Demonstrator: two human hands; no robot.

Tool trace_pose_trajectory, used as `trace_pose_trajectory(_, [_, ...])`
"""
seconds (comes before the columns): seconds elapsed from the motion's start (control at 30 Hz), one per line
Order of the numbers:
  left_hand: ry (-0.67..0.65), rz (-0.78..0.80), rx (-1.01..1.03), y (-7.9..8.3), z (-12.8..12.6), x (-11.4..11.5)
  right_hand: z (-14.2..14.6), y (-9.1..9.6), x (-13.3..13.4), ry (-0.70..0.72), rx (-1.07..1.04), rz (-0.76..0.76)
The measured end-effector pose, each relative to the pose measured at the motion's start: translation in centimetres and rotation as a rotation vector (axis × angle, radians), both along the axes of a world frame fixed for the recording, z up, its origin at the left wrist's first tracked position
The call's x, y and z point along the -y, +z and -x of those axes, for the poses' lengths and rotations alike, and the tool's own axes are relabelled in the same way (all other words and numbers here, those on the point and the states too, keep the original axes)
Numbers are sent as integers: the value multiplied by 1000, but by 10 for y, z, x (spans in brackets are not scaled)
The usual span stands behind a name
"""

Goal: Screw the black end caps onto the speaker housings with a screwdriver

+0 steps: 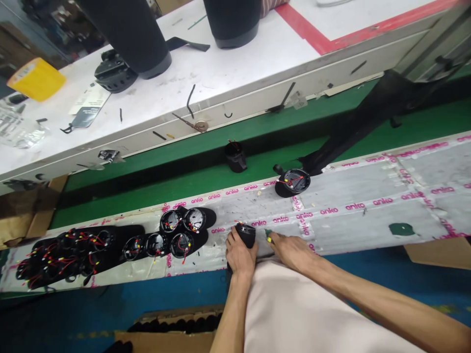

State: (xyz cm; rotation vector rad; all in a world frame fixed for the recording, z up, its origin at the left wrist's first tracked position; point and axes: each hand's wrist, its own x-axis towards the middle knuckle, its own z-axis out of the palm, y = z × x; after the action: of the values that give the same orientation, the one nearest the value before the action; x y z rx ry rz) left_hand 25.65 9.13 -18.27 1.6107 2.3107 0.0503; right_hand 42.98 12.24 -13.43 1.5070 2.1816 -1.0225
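Observation:
My left hand [240, 255] is wrapped round a black cylindrical housing [247, 234] at the bench's near edge. Its upper end faces away from my body, and small wires show at the rim. Just to the right, my right hand [290, 251] pinches a small green piece with a yellow part [270, 237], too small to name surely. That piece is apart from the housing. Left of my hands stand several black open-ended housings [182, 244] with red wires and small connectors. Another wired housing [293, 182] sits on the far side of the bench.
The narrow bench [346, 223] is covered with tape printed in pink. Beyond a green strip, where one more housing [236, 157] stands, runs a white worktable [235, 73] with black cylinders and a yellow tape roll [37, 79]. A dark green patch [401, 229] lies right.

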Motion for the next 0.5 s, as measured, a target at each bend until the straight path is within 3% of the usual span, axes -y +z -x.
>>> trace_pose_trajectory(0.23, [-69, 76, 53, 6, 1, 6, 25, -14, -12, 17, -52, 16])
trace_pose_trajectory(0.5, [-50, 90, 40, 5, -3, 5, 29, -20, -15, 24, -40, 39])
